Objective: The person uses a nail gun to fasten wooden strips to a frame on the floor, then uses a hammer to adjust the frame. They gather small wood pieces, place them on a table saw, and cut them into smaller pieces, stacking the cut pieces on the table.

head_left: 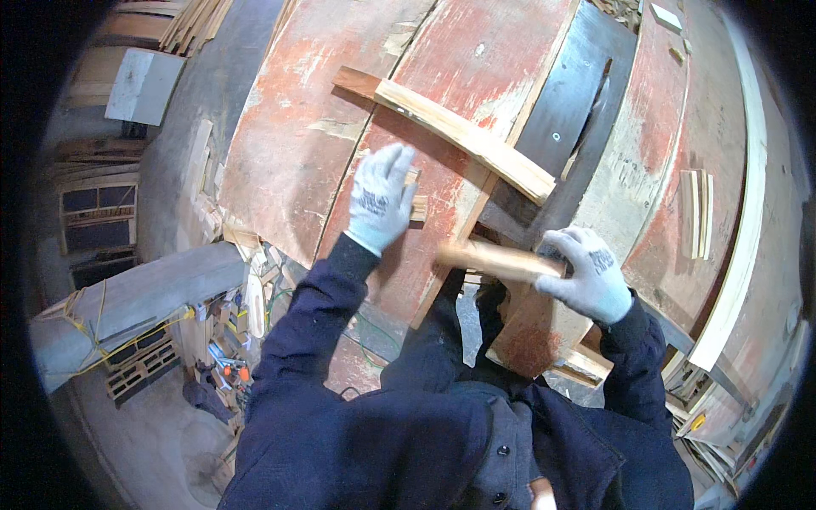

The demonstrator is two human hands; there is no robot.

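Both my hands wear pale work gloves. My right hand (pixel 586 270) is closed around one end of a short wooden stick (pixel 493 259), which motion blurs; it points left above the near edge of the bench. Over the worn red bench top (pixel 293 144), my left hand (pixel 381 191) has its fingers stretched out. Just beside and partly under it lies a small wood block (pixel 418 209), mostly hidden by the glove. Farther away, a long pale wooden strip (pixel 467 136) lies slantwise across the bench, with a reddish-brown piece (pixel 355 82) at its far left end.
A dark metal plate (pixel 552 106) with a long slot is set into the bench right of centre. Several thin strips (pixel 697 212) lie on the right side. A grey beam (pixel 144 297) with a yellow cord crosses at left. Wood scraps and tools (pixel 225 365) clutter the lower left.
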